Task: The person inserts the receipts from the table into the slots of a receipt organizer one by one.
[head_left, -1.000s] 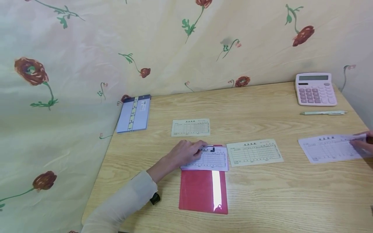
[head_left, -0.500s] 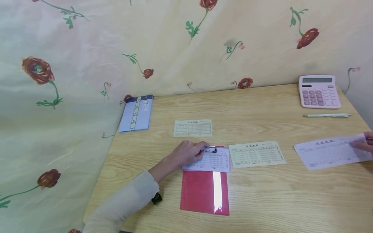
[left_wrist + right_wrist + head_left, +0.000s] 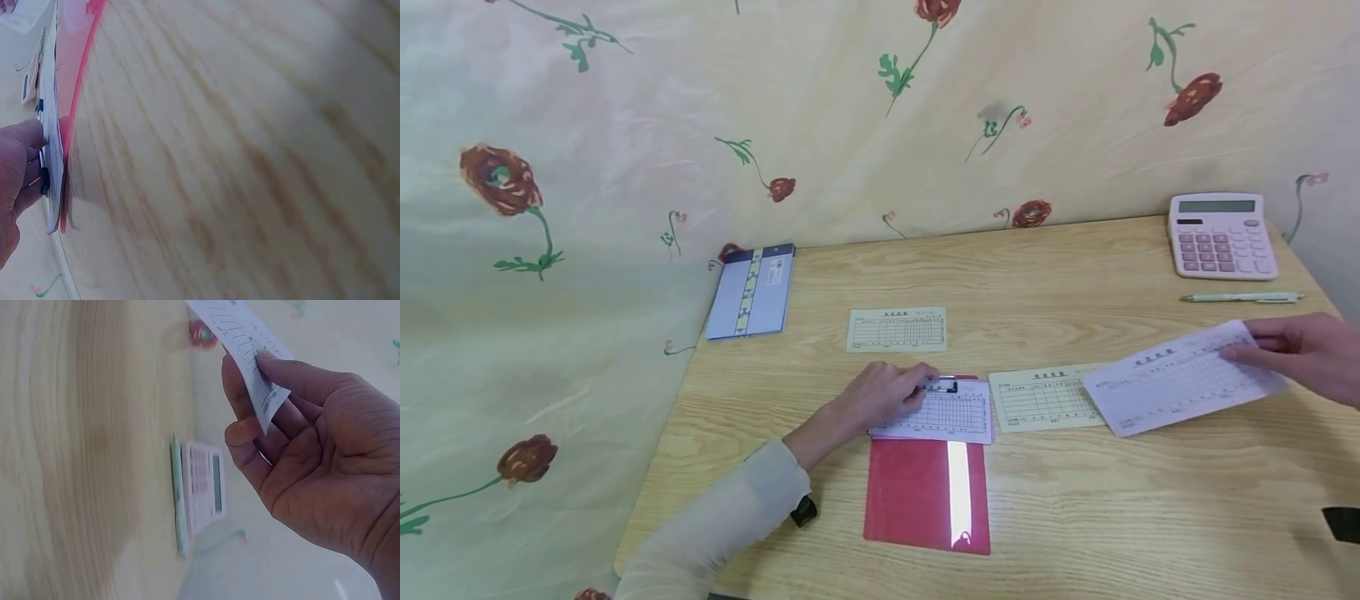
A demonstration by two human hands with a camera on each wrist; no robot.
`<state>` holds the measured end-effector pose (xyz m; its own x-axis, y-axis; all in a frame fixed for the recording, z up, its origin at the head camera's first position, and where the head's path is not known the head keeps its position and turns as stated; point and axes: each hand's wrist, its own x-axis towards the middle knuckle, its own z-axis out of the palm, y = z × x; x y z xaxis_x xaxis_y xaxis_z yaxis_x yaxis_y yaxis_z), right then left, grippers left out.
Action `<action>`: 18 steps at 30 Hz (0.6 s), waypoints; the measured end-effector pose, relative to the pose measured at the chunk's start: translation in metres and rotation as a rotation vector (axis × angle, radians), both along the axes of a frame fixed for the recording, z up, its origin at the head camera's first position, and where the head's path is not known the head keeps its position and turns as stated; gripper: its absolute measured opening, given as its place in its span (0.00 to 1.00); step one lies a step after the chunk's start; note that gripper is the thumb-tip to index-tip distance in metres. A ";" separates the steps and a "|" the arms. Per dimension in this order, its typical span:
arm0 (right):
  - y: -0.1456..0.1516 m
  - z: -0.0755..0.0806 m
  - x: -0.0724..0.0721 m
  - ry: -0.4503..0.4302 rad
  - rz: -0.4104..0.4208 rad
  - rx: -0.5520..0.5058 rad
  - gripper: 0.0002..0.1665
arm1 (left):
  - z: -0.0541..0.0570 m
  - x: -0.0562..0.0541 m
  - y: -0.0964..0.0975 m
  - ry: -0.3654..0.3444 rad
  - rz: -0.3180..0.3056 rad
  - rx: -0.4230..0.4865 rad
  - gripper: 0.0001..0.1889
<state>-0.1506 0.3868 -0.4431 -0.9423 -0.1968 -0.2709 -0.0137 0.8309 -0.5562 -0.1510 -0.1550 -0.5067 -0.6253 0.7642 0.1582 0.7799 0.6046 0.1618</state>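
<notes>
My left hand [image 3: 880, 397] grips the metal clip [image 3: 944, 385] at the top of a red clipboard [image 3: 917, 492]. White printed forms [image 3: 958, 417] lie under that clip on the board's upper part. In the left wrist view, my fingers [image 3: 28, 169] are bent at the clip, beside the sheets' edge. My right hand [image 3: 1311, 350] pinches the right end of another white form [image 3: 1180, 379] between thumb and fingers, raised above the table. This sheet covers the right end of a pale green form [image 3: 1045, 400] lying right of the clipboard.
A second pale green form [image 3: 897, 330] lies behind the clipboard. Farther left is a blue-white packet of papers [image 3: 751, 292]. A pink calculator [image 3: 1222, 237] and a pen [image 3: 1242, 297] lie at the back right. A small black object [image 3: 803, 511] sits near the left forearm.
My right hand has come further into view and moved left, carrying the white form over the green form's right end. The left hand stays at the clip.
</notes>
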 end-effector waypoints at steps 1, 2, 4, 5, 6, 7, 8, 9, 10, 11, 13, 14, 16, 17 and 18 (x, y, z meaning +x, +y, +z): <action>-0.008 0.003 0.000 -0.008 0.012 -0.019 0.30 | 0.000 0.000 0.000 -0.004 0.002 0.000 0.16; -0.017 0.005 0.001 -0.014 0.024 -0.046 0.28 | 0.000 0.000 0.000 -0.005 0.003 -0.001 0.16; -0.032 0.008 0.002 -0.005 0.041 -0.113 0.25 | 0.000 0.000 0.000 -0.009 0.006 -0.003 0.16; -0.040 0.008 0.003 0.006 0.048 -0.144 0.22 | 0.000 0.000 0.000 -0.010 0.008 -0.004 0.16; -0.047 0.007 0.003 0.012 0.061 -0.171 0.20 | 0.000 0.001 0.000 -0.010 0.008 -0.005 0.17; -0.054 0.006 0.003 0.015 0.074 -0.198 0.18 | 0.000 0.001 0.000 -0.009 0.009 -0.007 0.17; -0.061 0.005 0.003 0.025 0.086 -0.229 0.17 | 0.001 0.001 0.000 -0.007 0.010 -0.009 0.17; -0.067 0.003 0.003 0.033 0.099 -0.256 0.15 | 0.001 0.001 0.000 -0.006 0.009 -0.009 0.17; -0.073 0.002 0.003 0.035 0.112 -0.285 0.14 | 0.001 0.001 0.000 -0.005 0.010 -0.010 0.17; -0.079 0.000 0.003 0.031 0.118 -0.306 0.13 | 0.001 0.001 0.000 -0.004 0.010 -0.010 0.17; -0.092 -0.003 0.003 0.014 0.140 -0.349 0.13 | 0.001 0.001 0.000 -0.003 0.009 -0.007 0.17; -0.098 -0.004 0.003 0.003 0.149 -0.368 0.13 | 0.001 0.001 0.000 -0.001 0.008 -0.006 0.17; -0.112 -0.008 0.003 -0.020 0.164 -0.411 0.14 | 0.002 0.001 0.001 0.004 0.008 -0.007 0.17; -0.119 -0.010 0.003 -0.034 0.173 -0.434 0.15 | 0.002 0.001 0.001 0.007 0.008 -0.009 0.17; -0.126 -0.013 0.003 -0.049 0.181 -0.460 0.16 | 0.002 0.002 0.001 0.008 0.009 -0.011 0.16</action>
<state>-0.1475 0.2612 -0.4558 -0.8705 -0.4652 -0.1605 -0.0995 0.4858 -0.8684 -0.1494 -0.1537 -0.5048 -0.6313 0.7599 0.1550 0.7754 0.6137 0.1489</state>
